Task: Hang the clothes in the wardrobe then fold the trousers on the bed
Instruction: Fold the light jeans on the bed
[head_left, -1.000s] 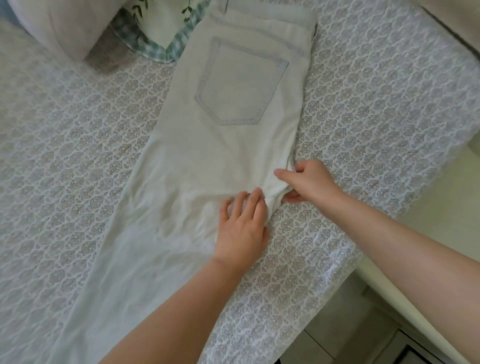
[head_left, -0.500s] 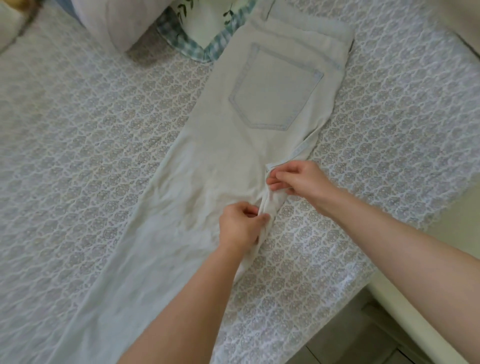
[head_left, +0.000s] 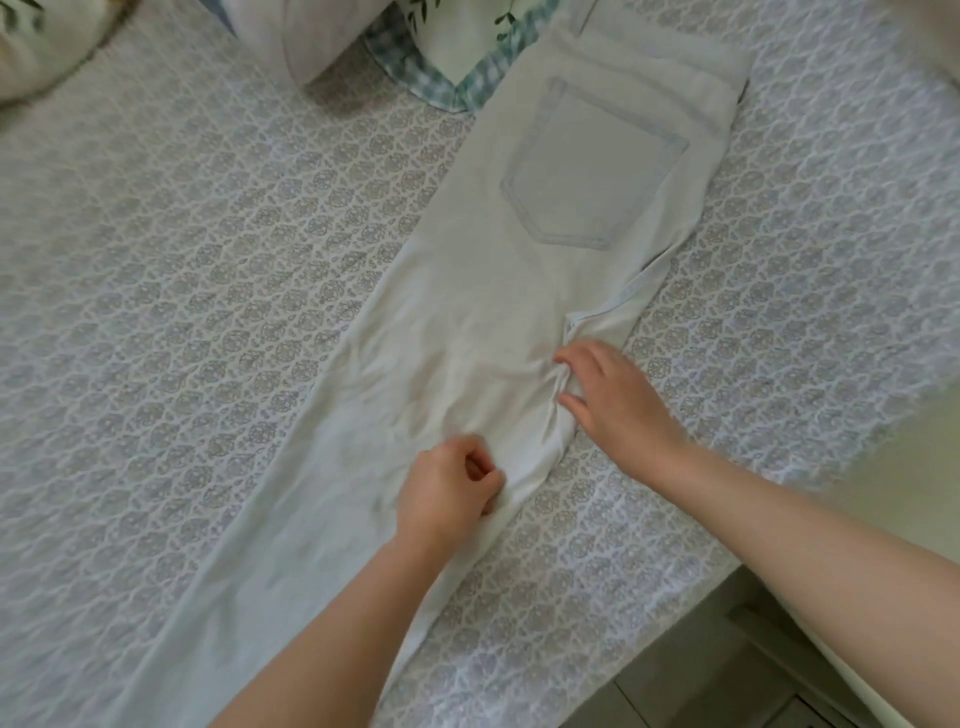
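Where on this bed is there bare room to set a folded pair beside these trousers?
Widest: the bedspread left of the trousers, below the pillows. Smaller: the strip right of the back pocket. Crowded: the pillow end, and around the left hand and right hand.

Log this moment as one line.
trousers: flat on bed, back pocket up | right hand: fingers press crotch fold | left hand: curled at leg edge, grip unclear

Trousers (head_left: 493, 322) flat on bed (head_left: 182, 260); L hand (head_left: 447, 493) pinches edge, R hand (head_left: 618, 400) presses crotch fold.
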